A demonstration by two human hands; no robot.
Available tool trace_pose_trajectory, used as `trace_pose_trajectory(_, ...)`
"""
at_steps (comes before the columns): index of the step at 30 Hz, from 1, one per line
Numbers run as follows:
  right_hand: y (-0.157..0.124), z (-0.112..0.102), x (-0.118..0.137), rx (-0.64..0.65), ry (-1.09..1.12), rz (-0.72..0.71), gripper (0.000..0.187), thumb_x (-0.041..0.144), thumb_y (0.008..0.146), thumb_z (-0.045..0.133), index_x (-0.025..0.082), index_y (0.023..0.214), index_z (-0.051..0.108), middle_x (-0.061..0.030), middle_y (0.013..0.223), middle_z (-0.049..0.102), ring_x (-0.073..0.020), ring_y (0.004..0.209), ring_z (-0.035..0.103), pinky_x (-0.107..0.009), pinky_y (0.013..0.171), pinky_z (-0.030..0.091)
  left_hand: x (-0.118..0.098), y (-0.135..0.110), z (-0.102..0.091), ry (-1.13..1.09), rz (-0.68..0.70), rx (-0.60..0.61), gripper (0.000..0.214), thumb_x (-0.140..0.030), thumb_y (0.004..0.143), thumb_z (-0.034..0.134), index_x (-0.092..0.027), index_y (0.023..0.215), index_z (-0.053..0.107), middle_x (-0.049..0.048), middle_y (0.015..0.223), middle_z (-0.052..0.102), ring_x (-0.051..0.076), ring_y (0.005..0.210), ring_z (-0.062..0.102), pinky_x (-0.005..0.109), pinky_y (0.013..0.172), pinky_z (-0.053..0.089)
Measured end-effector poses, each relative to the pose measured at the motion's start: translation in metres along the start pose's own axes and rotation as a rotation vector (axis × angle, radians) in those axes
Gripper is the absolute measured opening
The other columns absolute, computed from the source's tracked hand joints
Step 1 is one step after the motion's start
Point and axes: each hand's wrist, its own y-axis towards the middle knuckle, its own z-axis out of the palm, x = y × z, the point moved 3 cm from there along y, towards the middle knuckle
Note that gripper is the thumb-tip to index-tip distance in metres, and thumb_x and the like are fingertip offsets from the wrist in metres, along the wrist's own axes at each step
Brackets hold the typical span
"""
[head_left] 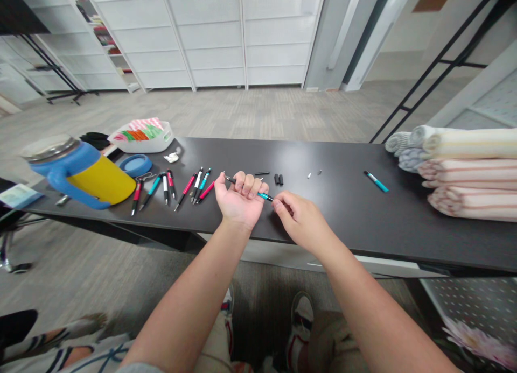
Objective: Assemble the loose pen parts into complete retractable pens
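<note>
Above the front half of the dark table, my left hand (241,203) is closed around a teal and black pen (265,196), palm up. One dark end of the pen pokes out by my left thumb. At its other end, my right hand (301,217) pinches the tip between thumb and fingers; exactly what part it grips is hard to make out. Behind my hands lie a thin black piece (262,173) and short black parts (278,180). Two tiny pieces (309,175) rest farther right. Several red, white and teal pens (186,191) lie left of my left hand.
A blue and yellow mug (92,174) leans at the left beside a blue lid (135,165) and a white basket (141,142). One teal pen piece (376,181) lies at the right, near stacked rolled towels (476,174). The table's front edge (363,250) runs below my hands.
</note>
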Motion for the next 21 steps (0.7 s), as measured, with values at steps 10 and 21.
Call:
trace_pose_trajectory(10, -0.0017, 0.0006, -0.0012, -0.001, 0.062, 0.036, 0.014, 0.033, 0.103, 0.052, 0.023, 0.099, 0.060, 0.0000, 0.078, 0.067, -0.0163, 0.069, 0.060, -0.028, 0.066, 0.039, -0.0003, 0.0002, -0.0007, -0.013, -0.002, 0.003, 0.053, -0.057, 0.101, 0.035, -0.021, 0.063, 0.026, -0.0045, 0.054, 0.024, 0.011, 0.047, 0.030, 0.032, 0.059, 0.040)
trace_pose_trajectory(21, 0.0001, -0.0011, 0.0008, 0.017, 0.061, 0.007, 0.024, 0.032, 0.106, 0.044, 0.023, 0.091, 0.061, -0.0035, 0.087, 0.070, -0.0186, 0.080, 0.063, -0.030, 0.073, 0.042, -0.0014, -0.0004, -0.0004, 0.051, 0.008, -0.034, 0.055, -0.058, 0.102, 0.033, -0.021, 0.061, 0.027, -0.0039, 0.054, 0.023, 0.012, 0.047, 0.029, 0.033, 0.059, 0.039)
